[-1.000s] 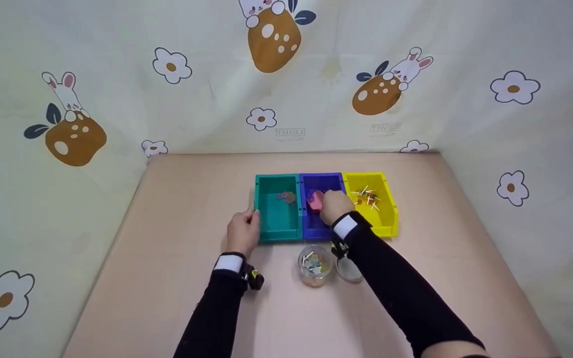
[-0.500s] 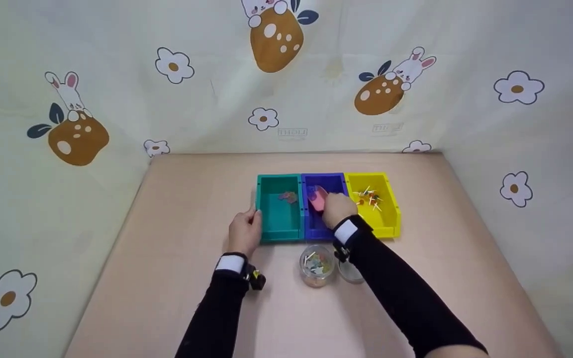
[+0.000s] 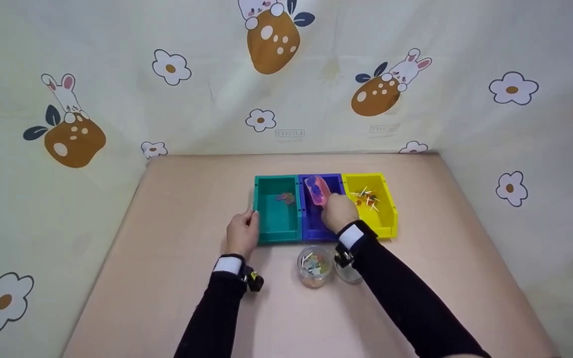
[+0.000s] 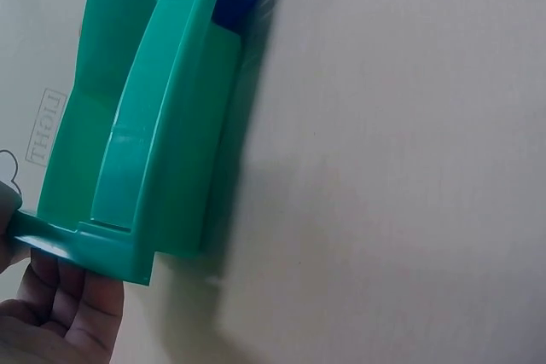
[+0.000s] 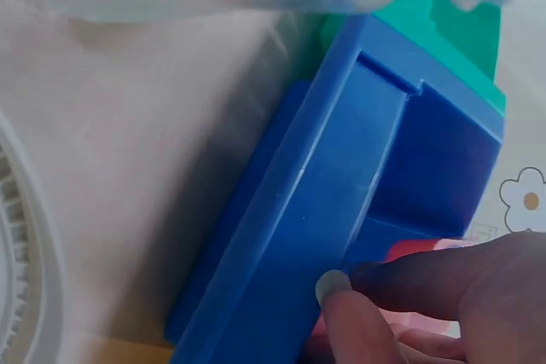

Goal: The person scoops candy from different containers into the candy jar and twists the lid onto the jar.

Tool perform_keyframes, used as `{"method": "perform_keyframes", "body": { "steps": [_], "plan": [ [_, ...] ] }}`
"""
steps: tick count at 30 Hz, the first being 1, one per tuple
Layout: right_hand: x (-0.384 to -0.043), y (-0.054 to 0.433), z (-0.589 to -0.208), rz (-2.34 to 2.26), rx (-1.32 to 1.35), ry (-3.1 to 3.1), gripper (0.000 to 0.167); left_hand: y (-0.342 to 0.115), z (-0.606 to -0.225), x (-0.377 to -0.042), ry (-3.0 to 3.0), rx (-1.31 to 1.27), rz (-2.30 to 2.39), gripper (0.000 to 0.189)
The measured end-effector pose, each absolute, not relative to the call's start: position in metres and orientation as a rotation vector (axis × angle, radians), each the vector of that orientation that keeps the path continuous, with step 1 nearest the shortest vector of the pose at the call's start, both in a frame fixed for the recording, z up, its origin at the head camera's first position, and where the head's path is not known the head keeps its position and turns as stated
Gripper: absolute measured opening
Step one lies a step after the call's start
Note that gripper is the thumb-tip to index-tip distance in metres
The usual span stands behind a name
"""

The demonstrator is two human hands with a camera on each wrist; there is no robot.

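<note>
My right hand (image 3: 340, 213) grips a small pink scoop (image 3: 323, 195) over the blue bin (image 3: 319, 227). Purple-blue pieces (image 3: 315, 188) lie in the scoop's bowl, which points to the back of the bin. In the right wrist view, thumb and fingers close together on the scoop's handle, mostly hidden behind the hand. At the left, my left hand (image 3: 242, 233) holds the side wall of the green bin (image 3: 277, 229), the thumb at the rim and the fingers outside beneath it. A few pinkish pieces (image 3: 285, 198) lie in the green bin.
The yellow bin (image 3: 392, 219), holding several white-stemmed pieces (image 3: 368, 198), adjoins the blue one. In front stands a clear round jar (image 3: 314, 268) of mixed small pieces, with a round lid (image 3: 350, 274) beside it, partly under my right forearm. Patterned cloth (image 3: 207, 109) walls the table.
The scoop has come up from the blue bin's floor and tipped level, its purple-blue pieces now in plain sight. My right hand moved slightly toward me; the left keeps its hold.
</note>
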State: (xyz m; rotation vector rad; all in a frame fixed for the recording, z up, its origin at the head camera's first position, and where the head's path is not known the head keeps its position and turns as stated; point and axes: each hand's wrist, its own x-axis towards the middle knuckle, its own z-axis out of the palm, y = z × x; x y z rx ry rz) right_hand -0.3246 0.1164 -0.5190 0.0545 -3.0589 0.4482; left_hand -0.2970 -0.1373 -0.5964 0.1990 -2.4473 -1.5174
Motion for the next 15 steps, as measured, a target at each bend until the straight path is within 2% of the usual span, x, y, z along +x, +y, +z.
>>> {"method": "perform_keyframes", "body": {
  "steps": [5, 15],
  "plan": [
    [-0.32, 0.12, -0.511, 0.535, 0.02, -3.015, 0.014, -0.129, -0.564, -0.279, -2.529, 0.278, -1.5, 0.037],
    [-0.307, 0.131, -0.499, 0.559, -0.015, -3.01, 0.019, -0.129, -0.561, -0.279, -2.543, 0.323, -1.581, 0.044]
  ]
}}
